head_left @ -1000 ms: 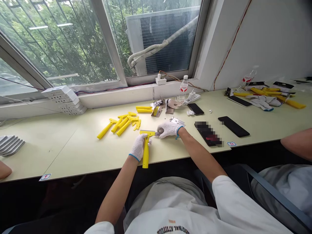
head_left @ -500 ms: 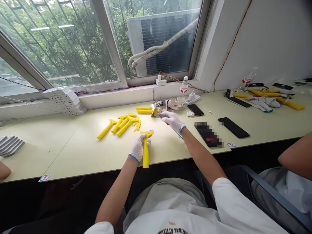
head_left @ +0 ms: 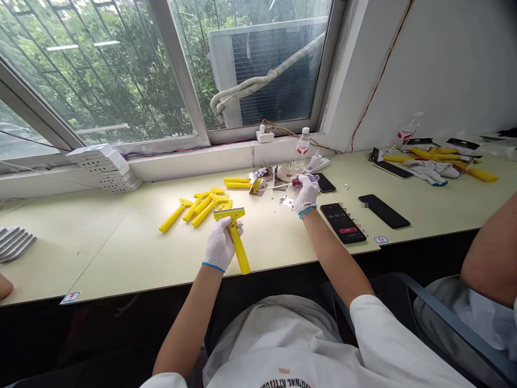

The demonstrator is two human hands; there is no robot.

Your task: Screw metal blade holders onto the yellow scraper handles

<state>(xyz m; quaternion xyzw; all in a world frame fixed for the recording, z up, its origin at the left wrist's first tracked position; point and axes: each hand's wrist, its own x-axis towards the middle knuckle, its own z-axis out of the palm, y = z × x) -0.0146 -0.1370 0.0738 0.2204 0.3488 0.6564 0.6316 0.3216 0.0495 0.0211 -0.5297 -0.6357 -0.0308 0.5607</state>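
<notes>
My left hand (head_left: 220,245), in a white knit glove with a blue cuff, is closed around a yellow scraper (head_left: 238,245). The scraper's wide blade end is up and its handle slants down to the right, near the table's front edge. In my gloved right hand (head_left: 306,195) is a screwdriver (head_left: 297,182) with a red and clear handle. Its thin shaft points left, toward a yellow scraper head (head_left: 256,186) among small parts. Small metal bits (head_left: 287,201) lie beside that hand. Several yellow scraper handles (head_left: 204,209) are grouped on the table left of centre.
A water bottle (head_left: 302,148) and a power strip (head_left: 320,163) stand by the window wall. Phones (head_left: 343,223) lie to the right. Farther right are more yellow scrapers (head_left: 434,154), gloves (head_left: 434,171) and a neighbouring person's arm (head_left: 490,264). White stacked pieces (head_left: 105,164) sit at left.
My right hand has moved right, away from the small parts, and the screwdriver now points left. My left hand has shifted slightly left and up, tilting the scraper.
</notes>
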